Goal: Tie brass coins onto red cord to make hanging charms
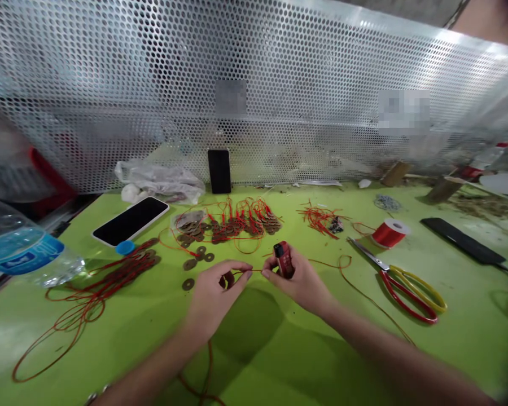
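My left hand (pixel 218 290) pinches a thin red cord (pixel 257 270) between thumb and fingertips. A short stretch of that cord runs across to my right hand (pixel 300 285), whose thumb and finger meet at its other end. The same right hand grips a red lighter (pixel 283 259) with a black top, held upright; no flame shows. Just beyond my left hand lie loose round coins (pixel 188 283) with holes. Behind them is a heap of coins strung on red cords (pixel 241 225). More cord trails below my left wrist.
On the right are scissors (pixel 406 282) with red and yellow handles, a red thread spool (pixel 389 233) and a black power bank-like slab (pixel 461 239). Cord scraps (pixel 319 219) lie mid-table. Leftward are a white-edged phone (pixel 131 221), a water bottle (pixel 21 248) and a corded coin bundle (pixel 122 273).
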The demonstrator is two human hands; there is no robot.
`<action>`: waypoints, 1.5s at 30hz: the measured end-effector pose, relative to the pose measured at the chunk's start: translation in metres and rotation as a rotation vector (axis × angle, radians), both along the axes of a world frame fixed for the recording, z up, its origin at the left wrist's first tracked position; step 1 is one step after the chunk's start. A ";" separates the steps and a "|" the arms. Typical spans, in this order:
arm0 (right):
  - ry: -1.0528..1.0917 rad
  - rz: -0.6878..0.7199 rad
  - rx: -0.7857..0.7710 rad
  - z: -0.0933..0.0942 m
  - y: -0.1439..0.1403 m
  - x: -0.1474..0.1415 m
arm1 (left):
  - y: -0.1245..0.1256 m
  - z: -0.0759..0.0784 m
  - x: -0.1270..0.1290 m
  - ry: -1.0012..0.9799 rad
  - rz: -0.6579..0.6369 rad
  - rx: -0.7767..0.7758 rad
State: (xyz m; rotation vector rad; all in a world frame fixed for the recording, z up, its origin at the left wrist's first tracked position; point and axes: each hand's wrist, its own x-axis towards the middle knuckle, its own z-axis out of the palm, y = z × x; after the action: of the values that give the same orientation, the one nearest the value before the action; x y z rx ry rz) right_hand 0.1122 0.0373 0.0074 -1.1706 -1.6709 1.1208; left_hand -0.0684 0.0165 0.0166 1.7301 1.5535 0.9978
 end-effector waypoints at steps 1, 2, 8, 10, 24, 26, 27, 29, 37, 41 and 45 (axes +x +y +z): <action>0.007 -0.009 0.004 0.000 0.001 0.001 | 0.001 0.000 -0.001 0.012 0.016 0.000; 0.011 -0.019 0.012 -0.001 0.002 0.003 | 0.003 0.000 -0.002 0.026 0.032 0.001; 0.126 -0.003 -0.177 -0.010 0.008 0.007 | 0.007 0.000 -0.008 0.001 0.141 0.041; 0.171 0.040 -0.295 -0.009 0.008 0.006 | 0.006 -0.002 -0.008 -0.056 0.180 0.049; 0.622 0.226 -1.015 -0.006 0.004 -0.003 | 0.001 -0.008 -0.006 -0.113 0.201 0.078; 0.604 0.237 -1.024 -0.007 0.003 -0.004 | 0.001 -0.008 -0.005 -0.107 0.202 0.081; 0.596 0.243 -1.026 -0.008 0.002 -0.005 | 0.001 -0.008 -0.005 -0.104 0.201 0.082; 0.581 0.253 -1.030 -0.009 0.002 -0.006 | 0.001 -0.008 -0.005 -0.097 0.198 0.082; 0.539 0.249 -1.031 -0.009 0.002 -0.009 | 0.001 -0.008 -0.004 -0.072 0.211 0.095; 0.520 0.239 -1.038 -0.009 0.002 -0.010 | 0.000 -0.007 -0.003 -0.053 0.190 0.087; 0.503 0.230 -1.057 -0.010 0.004 -0.011 | -0.001 -0.009 -0.003 -0.046 0.178 0.094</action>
State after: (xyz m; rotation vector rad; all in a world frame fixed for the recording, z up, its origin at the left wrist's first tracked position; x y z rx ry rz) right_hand 0.1016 0.0410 -0.0028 -1.1232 -0.7850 2.3574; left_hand -0.0714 0.0154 0.0077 1.6405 1.6782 1.2074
